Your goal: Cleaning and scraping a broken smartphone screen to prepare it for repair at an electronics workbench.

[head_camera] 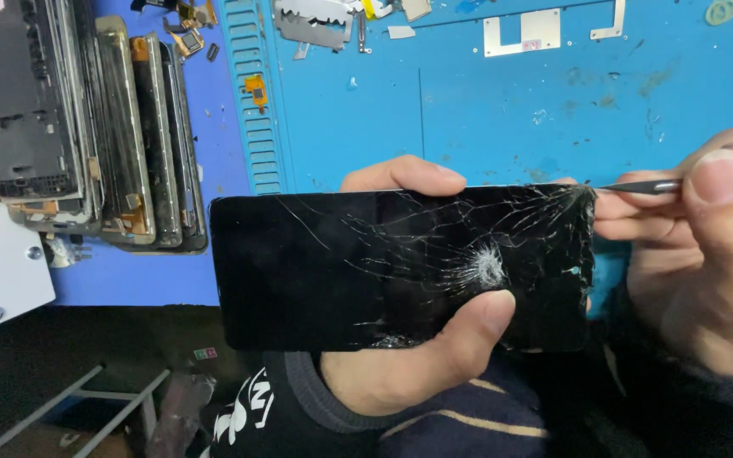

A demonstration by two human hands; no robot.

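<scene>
One black phone (400, 267) with a badly cracked screen is held flat and lengthwise above the near edge of the blue work mat (502, 110). It is clasped by the left hand (409, 356) from beneath: the thumb is pressed on the glass just below the white impact star, and one fingertip is seen curled over the far long edge. The grasp is closed firmly across the phone's width.

One thin metal tool (638, 186), seemingly tweezers, is pinched in the right hand (697, 254) between thumb and curled fingers; its tip is set against the phone's far right corner, where the cracks are densest. Whether the tip is under the glass cannot be told.

Well beyond the left hand's grip, to its left, a row of about five stripped phone frames (86, 127) is leaned together. Beyond the gripped phone, at the mat's far edge, two flat metal plates (521, 34) and several small loose parts are scattered.
</scene>
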